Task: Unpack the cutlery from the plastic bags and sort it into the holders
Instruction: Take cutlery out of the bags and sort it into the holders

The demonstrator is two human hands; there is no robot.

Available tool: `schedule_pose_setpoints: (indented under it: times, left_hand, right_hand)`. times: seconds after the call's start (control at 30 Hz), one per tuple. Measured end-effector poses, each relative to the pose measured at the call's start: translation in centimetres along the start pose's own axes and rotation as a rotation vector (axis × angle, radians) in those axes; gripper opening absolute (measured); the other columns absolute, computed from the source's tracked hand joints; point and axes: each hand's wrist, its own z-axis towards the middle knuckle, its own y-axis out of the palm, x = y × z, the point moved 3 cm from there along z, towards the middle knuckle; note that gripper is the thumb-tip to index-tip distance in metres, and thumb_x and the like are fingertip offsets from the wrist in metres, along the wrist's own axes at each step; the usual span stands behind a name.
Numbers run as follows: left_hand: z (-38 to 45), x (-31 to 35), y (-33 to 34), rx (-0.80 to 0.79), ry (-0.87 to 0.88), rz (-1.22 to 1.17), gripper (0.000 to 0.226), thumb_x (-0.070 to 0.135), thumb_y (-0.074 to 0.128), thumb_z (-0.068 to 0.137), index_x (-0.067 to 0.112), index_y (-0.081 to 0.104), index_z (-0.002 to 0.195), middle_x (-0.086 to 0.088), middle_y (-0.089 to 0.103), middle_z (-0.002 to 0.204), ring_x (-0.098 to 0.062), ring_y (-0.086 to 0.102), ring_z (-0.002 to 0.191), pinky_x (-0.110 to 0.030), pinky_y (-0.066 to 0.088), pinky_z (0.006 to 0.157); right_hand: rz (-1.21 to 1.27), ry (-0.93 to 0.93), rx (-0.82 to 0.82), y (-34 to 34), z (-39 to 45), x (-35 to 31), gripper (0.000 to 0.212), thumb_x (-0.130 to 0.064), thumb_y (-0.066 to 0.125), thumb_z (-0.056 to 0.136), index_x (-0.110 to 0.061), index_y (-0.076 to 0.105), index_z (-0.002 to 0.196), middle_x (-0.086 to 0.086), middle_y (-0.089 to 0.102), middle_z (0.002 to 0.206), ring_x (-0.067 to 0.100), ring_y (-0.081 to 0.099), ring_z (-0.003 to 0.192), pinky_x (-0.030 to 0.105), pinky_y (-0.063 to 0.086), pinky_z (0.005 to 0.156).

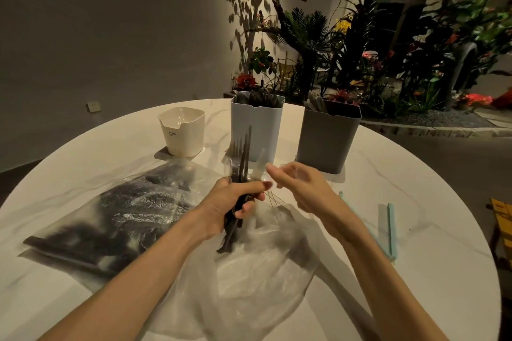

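My left hand [235, 199] grips a bundle of mixed plastic cutlery [242, 163], black forks and clear pieces, tines pointing up. My right hand [297, 185] hovers just right of the bundle, fingers loosely bent, holding nothing I can make out. Under both hands lies a crumpled clear plastic bag [257, 266]. A second bag full of black cutlery [119, 216] lies to the left. At the back stand three holders: a cream one [182, 133], a light blue one [256, 127] with dark cutlery in it, and a grey one [328, 135] with clear cutlery.
The round white table [401, 174] carries two pale blue bag sealing strips [392, 230] near its right edge. Potted plants and a decorative tree stand beyond the table's far side. A yellow chair edge [502, 219] shows at the right.
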Motion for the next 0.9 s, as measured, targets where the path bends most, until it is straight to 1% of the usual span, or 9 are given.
schedule_pose_setpoints:
  times: [0.13, 0.23, 0.37, 0.47, 0.57, 0.67, 0.77, 0.83, 0.9]
  left_hand:
    - [-0.1, -0.2, 0.7, -0.018, 0.035, 0.088, 0.006, 0.000, 0.063, 0.093, -0.002, 0.064, 0.088, 0.000, 0.059, 0.050, -0.005, 0.041, 0.035, -0.015, 0.032, 0.037]
    - [0.0, -0.4, 0.9, -0.045, 0.007, 0.088, 0.023, 0.008, 0.076, 0.086, 0.002, 0.066, 0.106, -0.001, 0.055, 0.060, -0.006, 0.033, 0.040, -0.018, 0.029, 0.037]
    - [0.5, -0.7, 0.6, -0.026, -0.053, 0.088, 0.036, 0.011, 0.071, 0.091, 0.007, 0.060, 0.125, 0.003, 0.036, 0.060, -0.009, 0.026, 0.046, -0.021, 0.024, 0.040]
    - [1.0, -0.8, 0.2, -0.037, -0.105, -0.111, 0.030, 0.000, 0.052, 0.086, 0.005, 0.058, 0.116, 0.000, 0.035, 0.066, -0.010, 0.026, 0.050, -0.020, 0.025, 0.040]
    - [1.2, -0.9, 0.3, -0.039, -0.105, -0.202, 0.041, -0.001, 0.049, 0.079, 0.005, 0.054, 0.119, -0.003, 0.041, 0.070, -0.011, 0.031, 0.051, -0.021, 0.031, 0.042]
    - [1.6, -1.3, 0.8, 0.058, -0.073, -0.011, 0.042, -0.005, 0.046, 0.090, 0.008, 0.048, 0.130, -0.004, 0.037, 0.069, -0.013, 0.036, 0.050, -0.024, 0.031, 0.043]
    - [1.3, -1.6, 1.3, 0.103, 0.006, 0.223, 0.031, -0.001, 0.039, 0.099, 0.013, 0.044, 0.126, -0.004, 0.037, 0.075, -0.012, 0.038, 0.052, -0.026, 0.033, 0.045]
    - [0.9, -1.7, 1.5, 0.115, 0.082, 0.434, 0.038, 0.005, 0.039, 0.104, 0.021, 0.041, 0.138, -0.003, 0.048, 0.085, -0.010, 0.047, 0.055, -0.025, 0.042, 0.048]
    - [0.4, -1.6, 1.8, 0.124, 0.142, 0.603, 0.048, 0.006, 0.042, 0.104, 0.021, 0.036, 0.148, -0.006, 0.061, 0.104, -0.007, 0.058, 0.074, -0.023, 0.050, 0.064]
  right_hand:
    - [-0.034, -0.064, -0.062, 1.8, -0.3, -0.1, 0.044, -0.053, 0.054, 0.098, -0.014, 0.072, 0.093, 0.001, 0.072, 0.078, 0.004, 0.065, 0.070, 0.023, 0.050, 0.069]
    - [-0.067, -0.060, 0.145, 1.2, 0.4, 0.7, 0.032, -0.037, 0.051, 0.102, -0.019, 0.072, 0.085, -0.005, 0.071, 0.075, 0.007, 0.065, 0.073, 0.030, 0.053, 0.072]
    - [0.122, -0.003, 0.315, -0.2, 0.7, 1.0, 0.036, -0.043, 0.048, 0.104, -0.023, 0.070, 0.084, -0.012, 0.064, 0.073, 0.006, 0.059, 0.069, 0.023, 0.049, 0.069]
    - [0.369, 0.089, 0.213, -0.1, 0.7, 0.6, 0.035, -0.040, 0.049, 0.105, -0.012, 0.062, 0.088, -0.004, 0.049, 0.059, 0.008, 0.055, 0.058, 0.022, 0.048, 0.061]
    - [0.544, 0.156, 0.081, 0.9, 0.6, 0.5, 0.029, -0.036, 0.049, 0.105, -0.011, 0.054, 0.090, 0.001, 0.052, 0.068, 0.005, 0.051, 0.050, 0.020, 0.041, 0.052]
    - [0.546, 0.205, 0.081, 1.4, 0.6, 0.4, 0.031, -0.039, 0.049, 0.105, -0.011, 0.055, 0.093, 0.002, 0.053, 0.074, 0.005, 0.038, 0.051, 0.019, 0.031, 0.047]
    - [0.466, 0.242, 0.085, 1.7, 0.3, 0.1, 0.056, -0.070, 0.054, 0.090, -0.015, 0.062, 0.098, -0.003, 0.045, 0.066, 0.008, 0.035, 0.056, 0.022, 0.030, 0.050]
    - [0.319, 0.158, 0.109, 2.2, 0.0, -0.2, 0.067, -0.079, 0.067, 0.071, -0.017, 0.067, 0.097, -0.007, 0.049, 0.065, 0.007, 0.042, 0.058, 0.021, 0.033, 0.054]
    - [0.042, 0.041, 0.208, 2.5, -0.2, -0.5, 0.052, -0.072, 0.074, 0.070, -0.022, 0.069, 0.086, -0.011, 0.060, 0.072, 0.004, 0.057, 0.069, 0.016, 0.039, 0.058]
